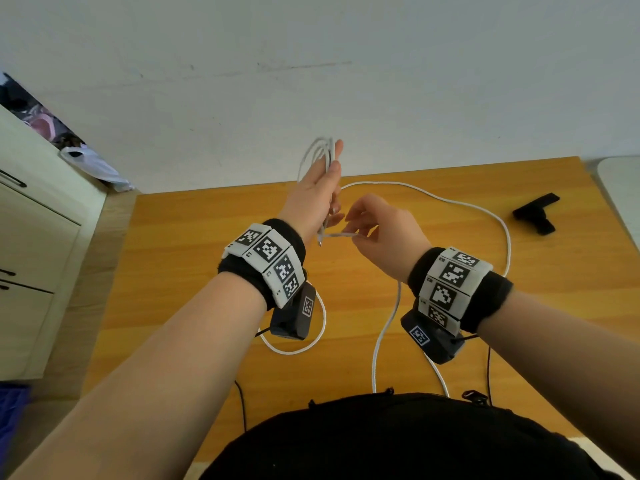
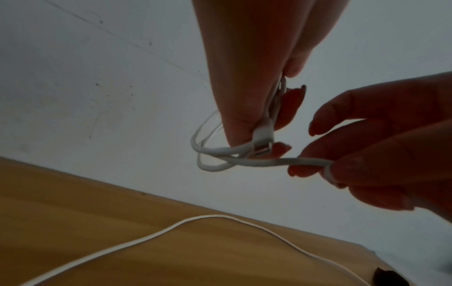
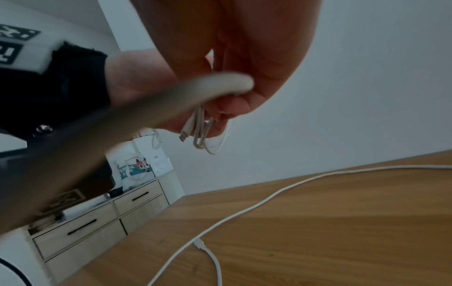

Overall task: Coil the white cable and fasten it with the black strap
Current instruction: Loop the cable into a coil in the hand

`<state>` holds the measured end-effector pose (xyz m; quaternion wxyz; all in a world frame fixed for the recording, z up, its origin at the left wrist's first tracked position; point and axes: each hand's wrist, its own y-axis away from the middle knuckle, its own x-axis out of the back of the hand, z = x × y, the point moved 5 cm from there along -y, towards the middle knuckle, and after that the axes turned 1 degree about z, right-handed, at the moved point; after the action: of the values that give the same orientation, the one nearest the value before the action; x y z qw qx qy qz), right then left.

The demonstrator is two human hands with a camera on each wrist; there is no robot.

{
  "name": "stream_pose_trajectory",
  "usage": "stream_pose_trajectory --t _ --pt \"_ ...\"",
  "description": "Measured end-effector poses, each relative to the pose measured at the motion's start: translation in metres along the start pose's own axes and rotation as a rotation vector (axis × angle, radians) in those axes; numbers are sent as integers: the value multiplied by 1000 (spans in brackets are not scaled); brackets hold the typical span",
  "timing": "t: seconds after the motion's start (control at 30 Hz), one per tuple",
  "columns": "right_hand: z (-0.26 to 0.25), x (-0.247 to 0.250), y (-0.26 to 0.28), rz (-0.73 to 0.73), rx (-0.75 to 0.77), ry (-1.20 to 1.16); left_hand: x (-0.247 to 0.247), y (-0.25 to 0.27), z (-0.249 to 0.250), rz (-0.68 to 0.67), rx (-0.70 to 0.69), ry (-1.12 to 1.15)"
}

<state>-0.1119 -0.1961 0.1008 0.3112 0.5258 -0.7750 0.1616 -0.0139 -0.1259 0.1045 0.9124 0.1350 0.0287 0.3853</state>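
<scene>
coiling in progress, mid-wrap. left hand (image 1: 317, 199) is holding up a bundle of loops of the white cable (image 1: 446, 201), fingers pressing the strands and a plug end (image 2: 263, 148) against the palm; loops are standing roughly upright, long axis running along the fingers. right hand (image 1: 379, 233) is sitting just beside it, a bit lower, thumb and fingers pinching the free run of cable where it is leaving the bundle. that short span is running roughly level between the two hands.

rest of cable is lying slack on the bench (image 1: 207, 258): big arc going out to the right and back toward the body, plus another loop under the left wrist. so feed is coming from the right side, i.e. right hand is nearer the slack; judging next wrap needs rt hand pulling up and over the lt-hand bundle.

black strap (image 1: 535, 213) is lying untouched at far right of bench, well apart from both hands, nearer the right. lots of cable left to coil.
</scene>
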Motion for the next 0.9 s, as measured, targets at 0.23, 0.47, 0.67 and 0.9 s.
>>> stream_pose_trajectory --t 0.23,0.47,0.67,0.9 --pt "-3 5 4 120 7 -74 -1 6 -3 -34 10 -194" --pt "-2 9 3 186 -13 -82 -4 9 -8 -69 -20 -381" --pt "-2 6 8 143 -13 -49 -3 8 -14 -66 -21 -462" --pt "23 -7 19 -60 -232 -16 7 7 -15 36 0 -400"
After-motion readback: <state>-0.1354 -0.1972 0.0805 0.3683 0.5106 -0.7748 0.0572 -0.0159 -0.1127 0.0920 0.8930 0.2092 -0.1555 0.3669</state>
